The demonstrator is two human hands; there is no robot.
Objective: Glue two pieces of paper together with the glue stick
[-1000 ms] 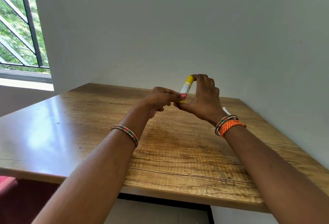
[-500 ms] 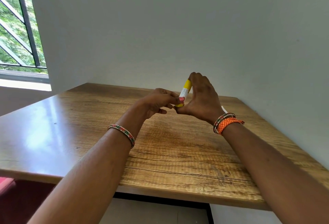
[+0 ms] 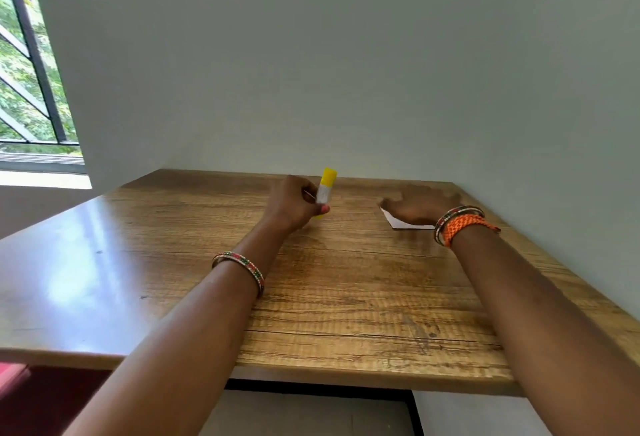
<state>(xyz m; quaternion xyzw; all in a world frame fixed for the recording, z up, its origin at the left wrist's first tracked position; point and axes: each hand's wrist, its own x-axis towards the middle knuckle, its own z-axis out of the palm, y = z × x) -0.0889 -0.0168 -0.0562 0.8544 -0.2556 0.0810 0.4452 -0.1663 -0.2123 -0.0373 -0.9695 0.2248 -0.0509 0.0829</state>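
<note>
Both forearms reach away from the person toward the far wall, well apart from each other. The left hand (image 3: 292,205) is curled in a fist round the glue stick (image 3: 325,193), holding it nearly upright. The right hand (image 3: 420,207), blurred, lies low and flat, palm down, fingers (image 3: 438,193) spread forward on the paper (image 3: 401,222). Each wrist wears bangles.

Readable text: none could be made out anywhere in the frame.
Glue stick (image 3: 325,192): at centre frame, its white label band was blurred, and no brand or lettering was legible.
Paper (image 3: 401,222): at centre right, the visible white corner carried no print that could be read.
</note>
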